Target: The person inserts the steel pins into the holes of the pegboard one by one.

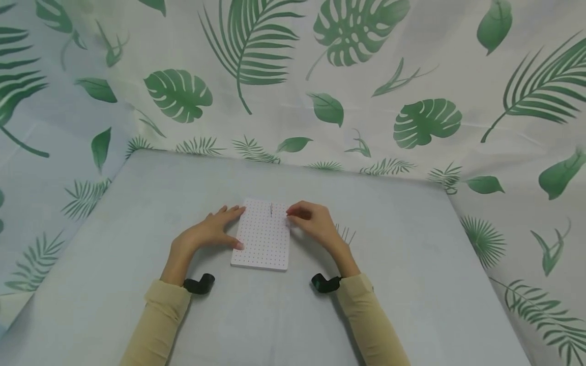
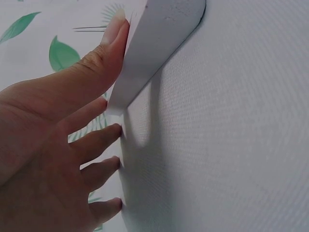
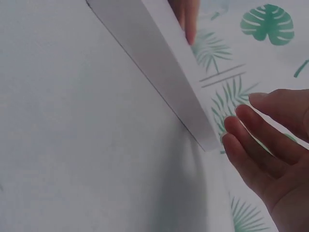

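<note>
A white board (image 1: 262, 241) with a grid of small holes lies on the table. Near its far edge, two thin dark pins (image 3: 223, 76) stand up from it. My left hand (image 1: 208, 231) is spread along the board's left side, the thumb on the near part and a fingertip by the far corner. In the left wrist view the other fingertips reach down to the table. At the board's far right edge is my right hand (image 1: 316, 223), thumb and fingers bent toward each other. Nothing shows between those fingertips in the right wrist view (image 3: 275, 140).
Several thin dark pins (image 1: 345, 235) lie on the white table (image 1: 403, 284) just right of my right wrist. Dark wrist cameras (image 1: 200, 283) sit on both forearms. A leaf-patterned cloth (image 1: 284, 117) hangs behind the table and along its sides.
</note>
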The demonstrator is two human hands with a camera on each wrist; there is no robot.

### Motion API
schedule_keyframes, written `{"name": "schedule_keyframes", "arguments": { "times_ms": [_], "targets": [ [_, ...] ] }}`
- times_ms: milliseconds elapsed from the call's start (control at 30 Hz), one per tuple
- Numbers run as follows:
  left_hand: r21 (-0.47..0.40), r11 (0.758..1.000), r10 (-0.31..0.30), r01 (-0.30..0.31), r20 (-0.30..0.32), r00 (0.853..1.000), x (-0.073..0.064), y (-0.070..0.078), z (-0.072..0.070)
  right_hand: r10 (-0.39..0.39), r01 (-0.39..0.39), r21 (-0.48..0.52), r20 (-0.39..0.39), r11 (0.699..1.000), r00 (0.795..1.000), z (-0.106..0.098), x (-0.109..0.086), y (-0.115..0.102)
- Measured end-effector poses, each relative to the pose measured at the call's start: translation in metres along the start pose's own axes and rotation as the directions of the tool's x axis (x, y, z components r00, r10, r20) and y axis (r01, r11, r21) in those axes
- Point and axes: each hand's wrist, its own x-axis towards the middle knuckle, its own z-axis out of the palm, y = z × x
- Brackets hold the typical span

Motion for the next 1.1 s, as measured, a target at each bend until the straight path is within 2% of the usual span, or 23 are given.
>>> {"name": "schedule_keyframes", "arguments": {
  "times_ms": [400, 667, 1100],
  "targets": [
    [0.014, 1.0, 0.006, -0.006, -0.002, 1.0, 0.001, 0.002, -0.001, -0.003, 0.004, -0.116, 0.012, 0.993, 1.0, -0.037, -0.003, 0.0],
    [0.021, 1.0, 0.005, -0.005, 0.0, 1.0, 0.001, 0.003, 0.0, 0.094, -0.082, -0.177, 0.062, 0.981, 0.994, -0.054, -0.008, 0.006],
    [0.009, 1.0, 0.004, -0.004, -0.004, 1.0, 0.0, 0.003, 0.001, 0.212, -0.193, -0.157, 0.116, 0.969, 0.97, -0.071, -0.016, 0.028]
  ]
}}
